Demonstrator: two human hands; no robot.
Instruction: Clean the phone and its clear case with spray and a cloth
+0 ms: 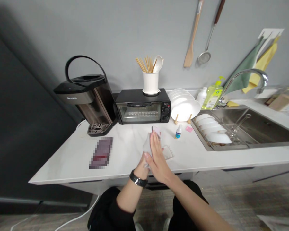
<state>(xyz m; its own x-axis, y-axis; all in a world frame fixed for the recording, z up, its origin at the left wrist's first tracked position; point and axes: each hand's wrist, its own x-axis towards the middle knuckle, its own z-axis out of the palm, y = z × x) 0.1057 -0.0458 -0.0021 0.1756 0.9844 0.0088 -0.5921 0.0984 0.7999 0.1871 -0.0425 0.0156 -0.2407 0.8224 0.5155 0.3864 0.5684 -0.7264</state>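
My left hand (142, 165), below a wrist with a black watch, is wrapped round a flat phone-like object (156, 129), mostly hidden between my hands. A thin whitish cloth (147, 145) lies against it. My right hand (158, 157) presses on the cloth and the object from the right, its fingers together and pointing away from me. Just right of my hands, a clear thin case or frame (168, 152) rests on the white counter. A small white and blue bottle (178, 132) stands behind it, near a pink slip (189, 129).
A blurred-out flat item (101, 153) lies left on the counter (69, 154). Behind are a water dispenser (86, 96), a toaster oven (142, 109) with a chopstick holder (151, 82) on top, and racked plates (185, 109). Bowls (213, 128) sit by the sink (274, 125) at right.
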